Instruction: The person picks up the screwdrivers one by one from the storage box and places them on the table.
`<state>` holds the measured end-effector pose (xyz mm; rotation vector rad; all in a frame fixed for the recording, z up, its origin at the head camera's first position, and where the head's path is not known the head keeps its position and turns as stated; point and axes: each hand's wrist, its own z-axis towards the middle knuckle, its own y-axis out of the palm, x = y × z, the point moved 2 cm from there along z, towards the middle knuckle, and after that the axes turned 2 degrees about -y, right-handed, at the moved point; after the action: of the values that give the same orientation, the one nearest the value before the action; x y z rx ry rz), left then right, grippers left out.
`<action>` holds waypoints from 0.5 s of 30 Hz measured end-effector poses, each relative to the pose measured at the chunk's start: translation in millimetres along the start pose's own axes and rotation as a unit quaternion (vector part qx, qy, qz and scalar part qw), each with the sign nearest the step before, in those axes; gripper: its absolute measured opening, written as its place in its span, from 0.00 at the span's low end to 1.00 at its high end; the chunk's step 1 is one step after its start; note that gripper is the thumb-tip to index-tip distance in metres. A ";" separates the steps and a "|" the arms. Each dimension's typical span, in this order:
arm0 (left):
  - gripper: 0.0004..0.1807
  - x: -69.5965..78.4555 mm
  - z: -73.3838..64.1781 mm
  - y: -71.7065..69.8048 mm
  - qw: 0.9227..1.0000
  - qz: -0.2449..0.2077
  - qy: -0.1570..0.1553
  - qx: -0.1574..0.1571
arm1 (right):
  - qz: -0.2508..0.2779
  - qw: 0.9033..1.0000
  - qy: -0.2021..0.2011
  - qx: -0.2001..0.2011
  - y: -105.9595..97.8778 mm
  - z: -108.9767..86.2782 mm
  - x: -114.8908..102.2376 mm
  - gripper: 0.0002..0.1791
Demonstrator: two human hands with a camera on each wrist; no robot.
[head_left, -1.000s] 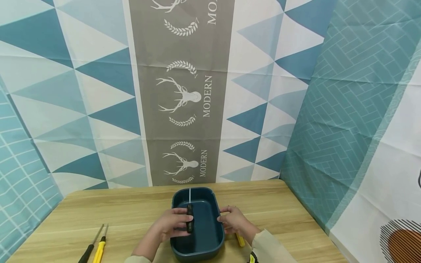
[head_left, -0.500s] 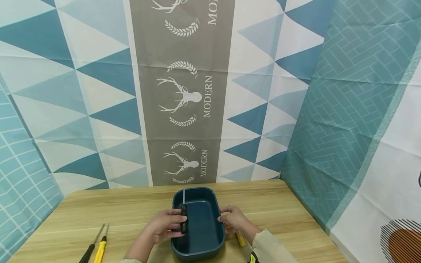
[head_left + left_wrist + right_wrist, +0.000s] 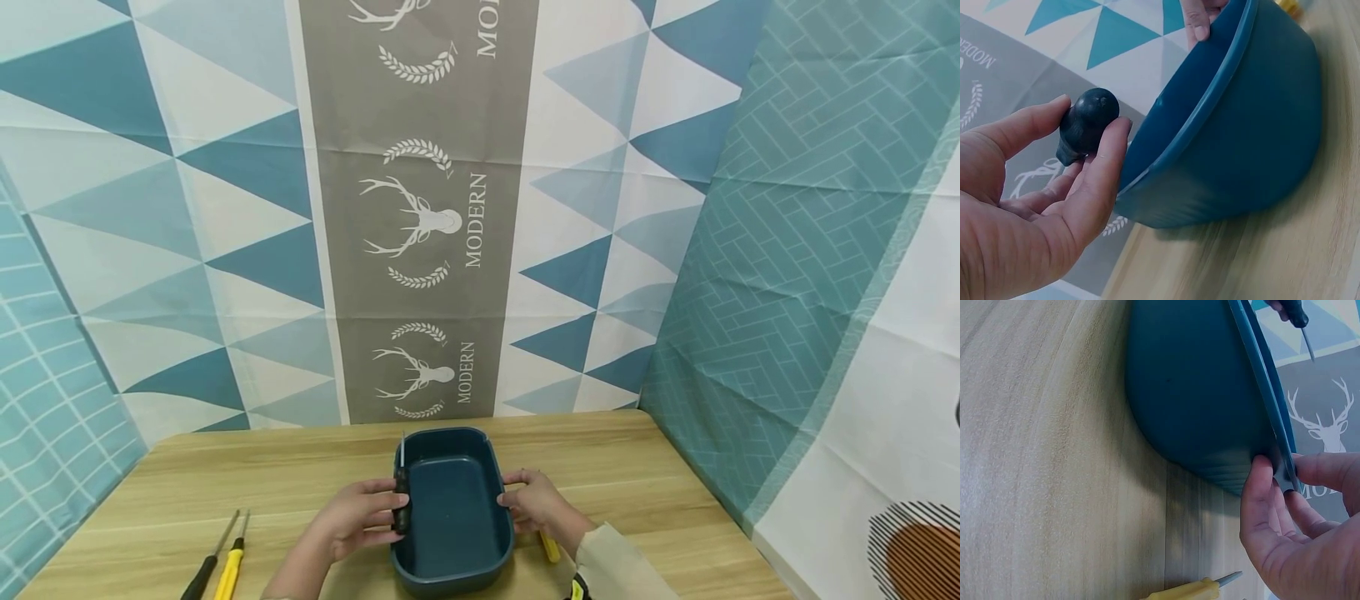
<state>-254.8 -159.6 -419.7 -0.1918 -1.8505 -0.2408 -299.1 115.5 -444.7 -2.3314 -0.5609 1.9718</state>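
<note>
My left hand [image 3: 362, 521] grips a screwdriver [image 3: 402, 504] by its black handle, with the thin shaft pointing away from me. It is held above the left rim of a dark blue rectangular bin [image 3: 453, 575]. In the left wrist view the rounded handle end [image 3: 1099, 107] shows between thumb and fingers, clear of the bin's wall [image 3: 1254, 125]. My right hand [image 3: 536, 504] pinches the bin's right rim; the right wrist view shows the thumb inside and fingers [image 3: 1259, 494] outside the wall. The bin stands on the wooden table.
To the left on the table [image 3: 300, 467] lie a black-handled screwdriver [image 3: 201, 575] and a yellow-handled screwdriver [image 3: 230, 571], side by side. Another yellow-handled screwdriver [image 3: 1188, 591] lies right of the bin, partly behind my right forearm. A patterned cloth wall [image 3: 420, 250] rises behind the table.
My left hand has moved left with the black-handled screwdriver, from over the bin's inside to its left rim. My right hand keeps its hold on the right rim.
</note>
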 end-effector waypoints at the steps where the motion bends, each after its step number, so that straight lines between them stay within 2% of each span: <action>1: 0.42 -0.7 -0.4 -1.7 1.000 -0.001 0.002 -0.003 | 0.000 1.000 0.001 0.000 0.0 -0.4 -0.3 0.21; 15: 0.44 -6.3 -9.1 -23.6 1.000 0.011 0.006 -0.007 | 0.001 1.000 -0.003 -0.002 -0.6 -1.7 -1.5 0.21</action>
<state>-250.6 -184.8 -424.8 -0.2195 -1.8350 -0.2399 -297.8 115.9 -442.8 -2.3302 -0.5642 1.9798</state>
